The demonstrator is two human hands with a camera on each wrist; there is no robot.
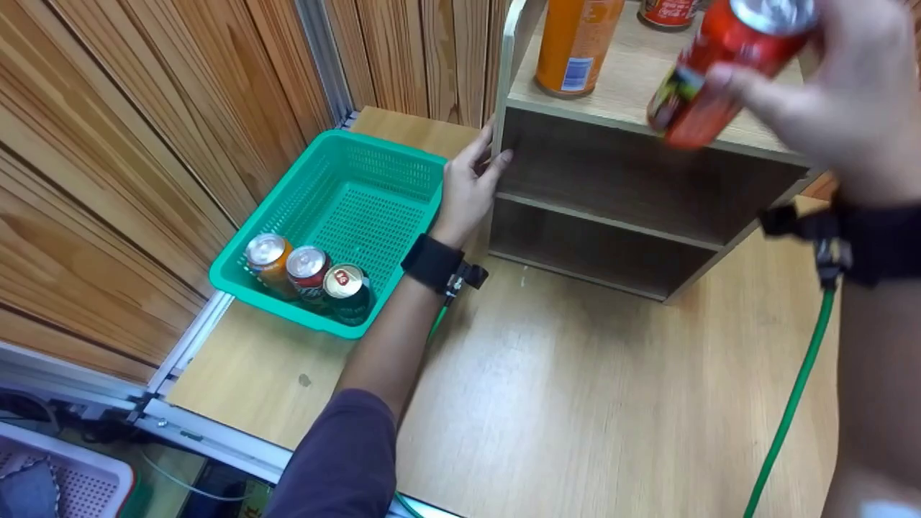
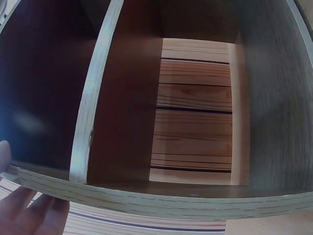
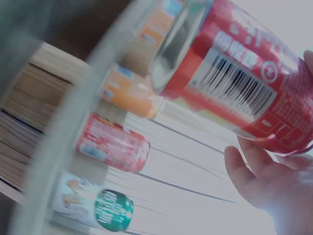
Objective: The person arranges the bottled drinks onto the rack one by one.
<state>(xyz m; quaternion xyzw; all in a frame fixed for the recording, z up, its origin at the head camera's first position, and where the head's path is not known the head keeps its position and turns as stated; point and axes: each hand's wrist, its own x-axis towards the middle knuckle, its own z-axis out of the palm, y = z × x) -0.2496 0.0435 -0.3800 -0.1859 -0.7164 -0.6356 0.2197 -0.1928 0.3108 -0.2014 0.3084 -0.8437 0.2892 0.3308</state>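
Note:
My right hand (image 1: pixel 853 108) holds a red drink can (image 1: pixel 709 86) tilted above the top of a small wooden shelf unit (image 1: pixel 611 208); hand and can are blurred. In the right wrist view the can's barcode (image 3: pixel 234 85) shows, with fingers (image 3: pixel 254 164) along its lower side. My left hand (image 1: pixel 468 191) grips the unit's left side panel (image 1: pixel 501 144), thumb on the inner side and the other fingers outside. An orange drink container (image 1: pixel 578 50) and a red Coca-Cola can (image 1: pixel 668 11) stand on the top board.
A green plastic basket (image 1: pixel 327 144) left of the unit holds an orange can (image 1: pixel 272 266), a dark red can (image 1: pixel 309 273) and a dark green can (image 1: pixel 349 295). A white-and-green can (image 3: pixel 93 203) stands on the top board. A green cable (image 1: pixel 791 403) hangs from the right wrist strap.

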